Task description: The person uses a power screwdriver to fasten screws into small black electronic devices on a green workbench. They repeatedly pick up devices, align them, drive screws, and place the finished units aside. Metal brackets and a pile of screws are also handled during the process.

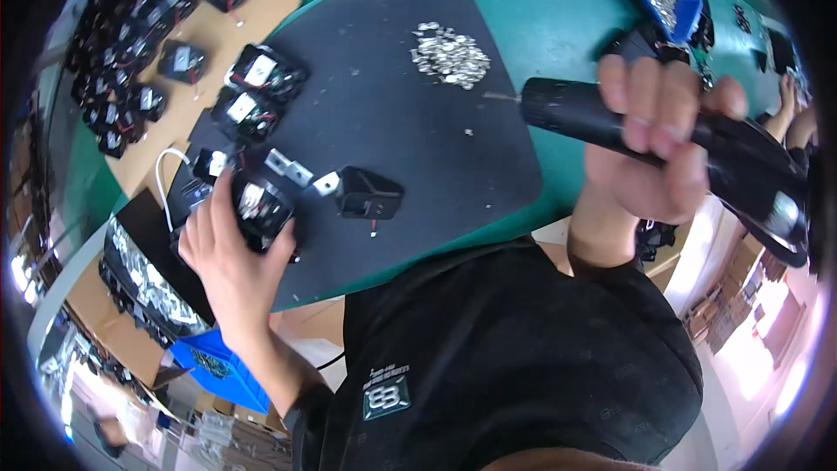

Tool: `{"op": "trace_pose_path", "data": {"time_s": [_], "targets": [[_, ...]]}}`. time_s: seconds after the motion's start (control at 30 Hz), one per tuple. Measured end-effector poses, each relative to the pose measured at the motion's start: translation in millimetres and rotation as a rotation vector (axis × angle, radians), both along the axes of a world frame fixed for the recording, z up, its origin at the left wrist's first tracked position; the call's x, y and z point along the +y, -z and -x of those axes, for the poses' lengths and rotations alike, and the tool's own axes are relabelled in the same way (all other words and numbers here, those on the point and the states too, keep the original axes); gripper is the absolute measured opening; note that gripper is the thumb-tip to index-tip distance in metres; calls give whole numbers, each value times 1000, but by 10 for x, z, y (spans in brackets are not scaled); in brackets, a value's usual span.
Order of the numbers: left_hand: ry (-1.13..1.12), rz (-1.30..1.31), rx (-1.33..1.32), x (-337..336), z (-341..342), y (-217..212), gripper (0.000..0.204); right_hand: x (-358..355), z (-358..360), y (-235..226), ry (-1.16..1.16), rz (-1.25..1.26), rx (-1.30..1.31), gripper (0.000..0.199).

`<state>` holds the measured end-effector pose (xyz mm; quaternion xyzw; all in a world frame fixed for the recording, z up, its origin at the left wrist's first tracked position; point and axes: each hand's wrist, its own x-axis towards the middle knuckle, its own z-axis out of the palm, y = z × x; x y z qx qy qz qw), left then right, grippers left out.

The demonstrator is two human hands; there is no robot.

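Observation:
My right hand is wrapped round a black electric screwdriver, raised on the right; its thin bit points left, toward a pile of small silvery metal parts. At the left of the dark mat, my left hand has its thumb and fingers around a black plastic housing with a shiny inside. Its fingertips partly cover that housing. To its right lie small white-and-silver pieces and an empty-looking black housing with a short cable.
Two black units with white labels sit at the mat's upper left edge. Many similar units crowd a cardboard sheet beyond. A blue bin of metal parts stands at the far right; another blue bin is at lower left. A white cable loops nearby.

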<state>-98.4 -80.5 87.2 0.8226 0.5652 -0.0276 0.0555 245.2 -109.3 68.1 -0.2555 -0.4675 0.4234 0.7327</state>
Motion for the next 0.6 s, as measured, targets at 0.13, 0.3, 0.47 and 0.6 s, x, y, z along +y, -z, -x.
{"op": "trace_pose_path", "data": {"time_s": [0.13, 0.3, 0.47, 0.6], "targets": [[-108, 109, 41, -131, 48, 50, 89, -113, 110, 260, 119, 111, 151, 51], [32, 18, -70, -111, -128, 3, 93, -93, 200, 410, 157, 224, 146, 53], [389, 191, -181, -90, -536, 135, 73, -97, 102, 382, 61, 142, 170, 52], [494, 216, -243, -155, -605, 328, 57, -145, 20, 318, -11, 107, 197, 53]]}}
